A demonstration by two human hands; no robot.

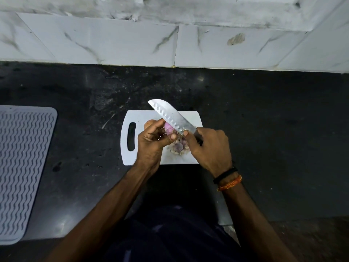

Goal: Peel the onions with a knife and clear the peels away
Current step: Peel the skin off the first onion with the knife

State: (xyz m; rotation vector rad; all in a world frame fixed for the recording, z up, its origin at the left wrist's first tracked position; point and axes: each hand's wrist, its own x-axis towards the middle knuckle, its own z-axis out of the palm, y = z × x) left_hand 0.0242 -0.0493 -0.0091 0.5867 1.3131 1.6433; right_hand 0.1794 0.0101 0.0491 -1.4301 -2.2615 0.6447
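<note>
My left hand (153,140) holds a small pink onion (168,128) above the white cutting board (143,116), fingers and thumb curled round it. My right hand (209,146) grips the dark handle of a wide steel knife (170,115). The blade slants up to the left, its edge against the onion, and my right thumb sits near the blade's heel. A small heap of peels and onion pieces (179,147) lies on the board under my hands. Another brownish onion (149,123) shows partly behind my left fingers.
The board lies on a dark stone counter (264,120) backed by white marbled wall tiles (132,44). A grey ribbed mat (22,163) lies at the left edge of the counter. My right wrist wears black and orange bands (227,178).
</note>
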